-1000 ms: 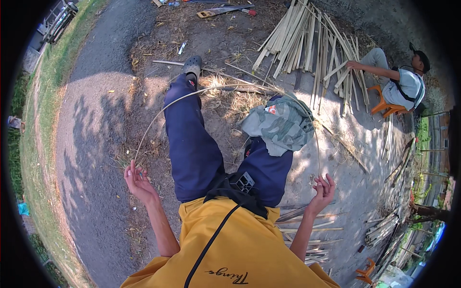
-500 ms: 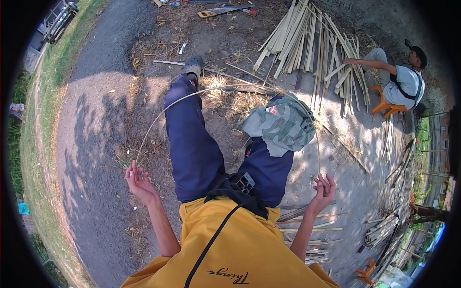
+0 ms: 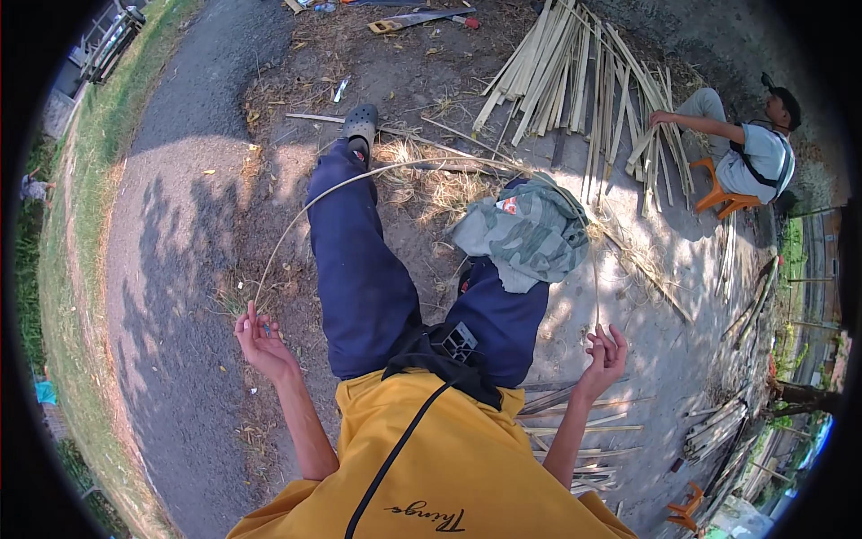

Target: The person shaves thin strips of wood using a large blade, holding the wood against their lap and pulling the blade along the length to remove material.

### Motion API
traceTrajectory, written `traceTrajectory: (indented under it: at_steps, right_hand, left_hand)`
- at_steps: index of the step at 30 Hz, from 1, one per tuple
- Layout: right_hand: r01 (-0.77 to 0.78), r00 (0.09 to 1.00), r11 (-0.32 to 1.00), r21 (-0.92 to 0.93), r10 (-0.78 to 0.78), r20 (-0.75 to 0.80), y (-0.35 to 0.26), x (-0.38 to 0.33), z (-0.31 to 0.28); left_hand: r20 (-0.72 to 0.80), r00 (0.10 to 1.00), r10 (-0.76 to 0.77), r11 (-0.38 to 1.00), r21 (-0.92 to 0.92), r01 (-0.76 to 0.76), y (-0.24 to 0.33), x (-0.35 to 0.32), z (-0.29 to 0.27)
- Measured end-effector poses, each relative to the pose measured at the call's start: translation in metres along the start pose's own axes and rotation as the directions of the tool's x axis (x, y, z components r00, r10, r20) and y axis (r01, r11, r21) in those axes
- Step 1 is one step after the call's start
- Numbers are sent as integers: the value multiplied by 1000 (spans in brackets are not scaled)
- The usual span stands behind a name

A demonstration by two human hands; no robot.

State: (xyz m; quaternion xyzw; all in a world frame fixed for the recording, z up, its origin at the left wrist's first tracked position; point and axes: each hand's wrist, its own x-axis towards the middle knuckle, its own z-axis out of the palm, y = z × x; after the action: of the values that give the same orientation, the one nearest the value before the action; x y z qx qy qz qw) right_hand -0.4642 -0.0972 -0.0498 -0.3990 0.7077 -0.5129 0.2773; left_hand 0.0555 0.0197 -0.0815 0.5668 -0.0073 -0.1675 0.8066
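A long thin bamboo strip (image 3: 395,169) bends in an arch over my legs. My left hand (image 3: 260,343) pinches one end of it at the left, palm up. My right hand (image 3: 605,356) grips the other end at the right. I sit on the ground in dark blue trousers (image 3: 359,269), with a camouflage cloth (image 3: 525,235) over my right knee. The strip's top passes just beyond the cloth and near my dark shoe (image 3: 361,123).
A pile of split bamboo slats (image 3: 575,72) lies ahead. Another person (image 3: 750,148) sits on an orange stool (image 3: 714,193) at the right, handling slats. More slats (image 3: 575,413) lie by my right side. A saw (image 3: 417,18) lies far ahead; a paved path (image 3: 171,225) runs left.
The arch of the strip has shifted slightly and my right hand has curled a little tighter on its end. The seated person's arm has moved on the slats.
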Motion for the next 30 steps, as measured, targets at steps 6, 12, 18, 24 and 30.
traceTrajectory:
  at_steps: [6, 12, 18, 24, 30]
  right_hand:
    - [-3, 1000, 1000, 8, 3, 2, 1, 0, 0]
    - [-1, 1000, 1000, 12, 1, -13, -3, 0, 1]
    - [8, 999, 1000, 8, -7, -36, -12, 0, 4]
    - [12, 995, 1000, 21, -10, -94, -20, 0, 5]
    - [12, 989, 999, 39, -6, -150, -18, 13, 0]
  left_hand:
    - [1, 1000, 0, 1000, 10, 0, -1, 2, -2]
    - [-3, 1000, 10, 1000, -21, -10, 0, 3, -1]
    - [22, 1000, 12, 999, -39, -11, 7, 2, 1]
    - [35, 999, 36, 997, -64, -34, 9, 7, -8]
    - [38, 998, 56, 998, -4, -55, 3, 18, -13]
